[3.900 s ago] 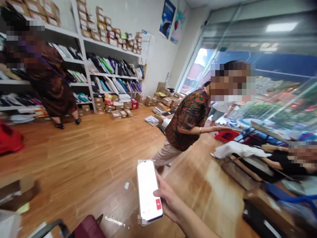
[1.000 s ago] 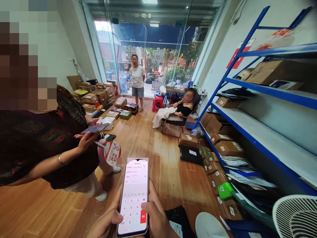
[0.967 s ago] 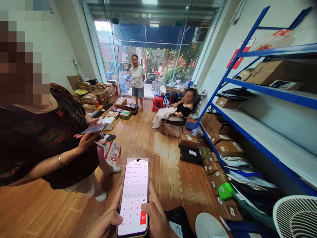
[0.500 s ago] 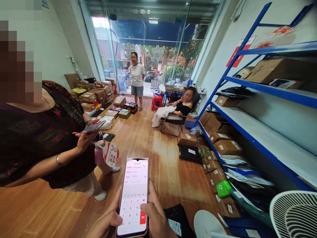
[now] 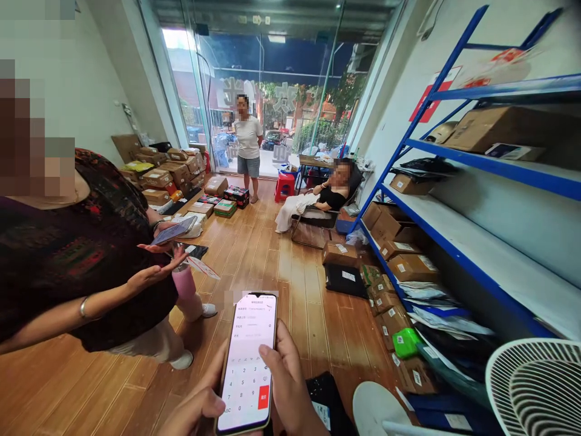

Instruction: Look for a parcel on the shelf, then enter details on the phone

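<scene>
A phone (image 5: 247, 369) with a lit screen, showing text fields above a number keypad and a red key, is held upright at the bottom centre. My left hand (image 5: 197, 399) wraps its left side, the thumb resting at the keypad's lower left corner. On the other side my right hand (image 5: 288, 381) holds the right edge, its thumb over the screen above the keypad. The phone hides parts of the fingers of both hands.
At the left a person (image 5: 91, 260) holds another phone (image 5: 175, 230) and a fan-shaped card. Further back, one person (image 5: 249, 142) stands and another (image 5: 333, 194) reclines. Parcels (image 5: 340, 254) line the floor beside blue shelves (image 5: 454, 236). A white fan (image 5: 535, 387) is at lower right.
My right thumb has moved up from the keypad's right side. The nearby person's free hand has opened, palm up, and the fan-shaped card has tilted. The view has shifted slightly.
</scene>
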The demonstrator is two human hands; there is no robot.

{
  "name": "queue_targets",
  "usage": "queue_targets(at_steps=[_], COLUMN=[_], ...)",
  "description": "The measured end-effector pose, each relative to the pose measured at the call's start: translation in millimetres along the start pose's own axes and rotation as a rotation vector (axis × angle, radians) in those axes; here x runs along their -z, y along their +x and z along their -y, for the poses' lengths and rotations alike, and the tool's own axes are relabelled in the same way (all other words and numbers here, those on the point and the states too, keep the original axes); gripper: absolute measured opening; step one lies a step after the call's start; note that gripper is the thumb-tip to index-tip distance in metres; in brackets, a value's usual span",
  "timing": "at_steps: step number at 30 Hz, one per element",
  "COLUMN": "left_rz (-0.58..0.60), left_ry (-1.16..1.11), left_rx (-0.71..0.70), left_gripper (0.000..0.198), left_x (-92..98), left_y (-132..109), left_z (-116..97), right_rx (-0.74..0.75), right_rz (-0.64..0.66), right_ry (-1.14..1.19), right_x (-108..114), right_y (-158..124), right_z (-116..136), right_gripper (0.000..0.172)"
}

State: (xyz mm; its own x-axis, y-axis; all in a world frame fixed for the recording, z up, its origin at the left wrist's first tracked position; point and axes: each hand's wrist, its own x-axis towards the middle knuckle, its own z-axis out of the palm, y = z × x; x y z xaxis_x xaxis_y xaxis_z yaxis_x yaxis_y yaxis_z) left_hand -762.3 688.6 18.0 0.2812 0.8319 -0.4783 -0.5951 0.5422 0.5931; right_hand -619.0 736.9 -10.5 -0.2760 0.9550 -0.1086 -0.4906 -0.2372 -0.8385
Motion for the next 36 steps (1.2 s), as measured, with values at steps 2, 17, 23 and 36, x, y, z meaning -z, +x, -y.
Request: queue_targets(at_steps=[2, 17, 23, 36], left_rz=[0.01, -0.043, -0.06, -0.175], left_ry=[0.01, 0.166, 0.227, 0.218], left_rx=[-0.018, -0.023, -0.029, -0.084], left_gripper=[0.083, 0.093, 0.087, 0.078], left_x=[1.5, -2.6, -2.5, -12.3], left_y=[1, -2, -6, -17], left_z=[4, 11, 15, 18], right_rx=[-0.003, 0.075, 0.074, 0.061], right_rz=[-0.031, -0.1, -0.111, -0.011], right_ry=[0.007, -0.08, -0.071, -0.007], right_x=[0, -14, -16, -22], right_y=[1, 4, 0, -19], right_z=[-2, 1, 0, 2], right_gripper=[0.054, 0.043, 0.044, 0.026])
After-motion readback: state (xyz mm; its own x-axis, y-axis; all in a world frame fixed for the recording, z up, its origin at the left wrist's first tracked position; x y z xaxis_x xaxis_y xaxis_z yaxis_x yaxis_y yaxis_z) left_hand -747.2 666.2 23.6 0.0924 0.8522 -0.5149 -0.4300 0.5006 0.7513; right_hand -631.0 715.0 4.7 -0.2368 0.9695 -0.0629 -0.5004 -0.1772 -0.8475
